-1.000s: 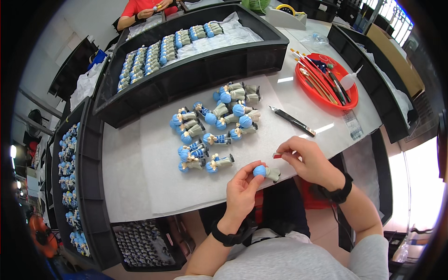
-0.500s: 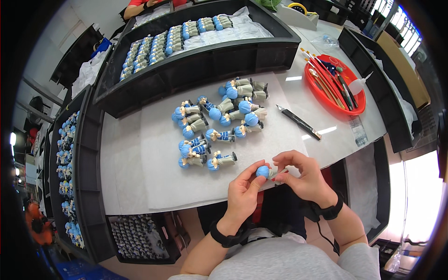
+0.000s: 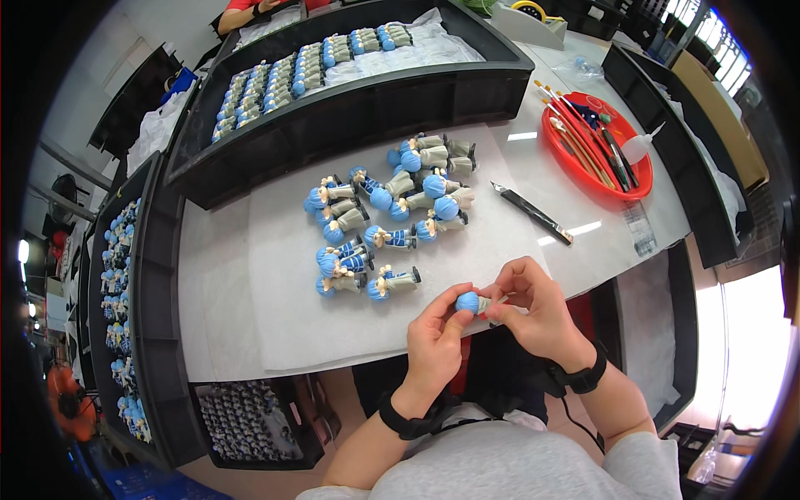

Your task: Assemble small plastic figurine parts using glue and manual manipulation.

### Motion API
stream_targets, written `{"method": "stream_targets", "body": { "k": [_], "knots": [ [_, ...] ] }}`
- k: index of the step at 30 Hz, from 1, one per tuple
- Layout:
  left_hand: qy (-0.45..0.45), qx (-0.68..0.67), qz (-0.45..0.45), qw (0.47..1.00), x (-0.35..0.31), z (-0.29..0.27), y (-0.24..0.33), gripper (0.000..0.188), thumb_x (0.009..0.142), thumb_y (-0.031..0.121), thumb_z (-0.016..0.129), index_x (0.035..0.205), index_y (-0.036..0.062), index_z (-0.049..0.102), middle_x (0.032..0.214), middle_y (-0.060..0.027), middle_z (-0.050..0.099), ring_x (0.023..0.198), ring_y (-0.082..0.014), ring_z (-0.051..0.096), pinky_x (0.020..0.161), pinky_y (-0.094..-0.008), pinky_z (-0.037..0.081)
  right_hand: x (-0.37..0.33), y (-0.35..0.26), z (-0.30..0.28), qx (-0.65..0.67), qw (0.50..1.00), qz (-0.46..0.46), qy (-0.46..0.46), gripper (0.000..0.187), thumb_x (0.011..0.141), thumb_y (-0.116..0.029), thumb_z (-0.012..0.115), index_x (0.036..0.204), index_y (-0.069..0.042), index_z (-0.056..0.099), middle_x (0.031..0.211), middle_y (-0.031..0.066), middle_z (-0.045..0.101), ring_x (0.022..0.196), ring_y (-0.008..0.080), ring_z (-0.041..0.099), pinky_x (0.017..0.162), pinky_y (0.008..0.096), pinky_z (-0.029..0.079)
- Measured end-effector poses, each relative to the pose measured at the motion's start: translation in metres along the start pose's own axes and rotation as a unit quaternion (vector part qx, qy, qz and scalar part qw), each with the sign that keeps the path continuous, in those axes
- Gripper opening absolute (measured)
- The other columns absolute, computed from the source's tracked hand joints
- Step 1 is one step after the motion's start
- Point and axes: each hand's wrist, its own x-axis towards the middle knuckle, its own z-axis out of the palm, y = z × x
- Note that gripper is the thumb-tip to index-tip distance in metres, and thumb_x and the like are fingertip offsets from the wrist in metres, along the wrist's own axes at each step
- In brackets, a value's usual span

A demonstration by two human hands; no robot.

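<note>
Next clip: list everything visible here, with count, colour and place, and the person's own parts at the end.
held figurine: one, blue head, between both hands at the table's near edge
loose figurines: over a dozen, blue heads, grey or blue bodies, lying on the white sheet
white sheet: one, covering mid table
big crate: one, black, far side, rows of figurines inside
side crates: black, left of table, more figurines
red tray: one, right of centre, holding brushes and sticks
knife: one, black, beside the tray
tape dispenser: one, pale, far edge
other person: red sleeve, top edge
left hand: on the figurine's head
right hand: fingers on its body
</note>
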Motion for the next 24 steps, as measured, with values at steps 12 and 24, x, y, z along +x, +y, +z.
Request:
{"method": "stream_targets", "body": {
  "k": [12, 24],
  "knots": [
    [0.007, 0.022, 0.015, 1.0, 0.001, 0.001, -0.002, 0.029, 0.088, -0.004, 0.049, 0.117, -0.0025, 0.053, 0.105, -0.0055, 0.059, 0.093, -0.0089, 0.054, 0.082, -0.0213, 0.044, 0.001, 0.007, -0.004, 0.004, 1.0, 0.016, -0.011, 0.031, 0.077, 0.009, 0.06, 0.093, -0.003, 0.036, 0.08, 0.009, 0.056, 0.08, 0.0153, 0.061, 0.075, 0.0266, 0.052],
    [0.008, -0.004, 0.001, 1.0, -0.001, 0.003, -0.002, 0.028, 0.088, -0.004, 0.048, 0.117, -0.0049, 0.051, 0.111, -0.0119, 0.058, 0.103, -0.0165, 0.054, 0.092, -0.028, 0.043, -0.001, 0.008, 0.001, 0.053, 0.998, 0.027, 0.017, 0.03, 0.078, 0.009, 0.058, 0.093, -0.003, 0.035, 0.078, 0.0091, 0.055, 0.078, 0.0146, 0.062, 0.071, 0.0249, 0.051]
  ]
}}
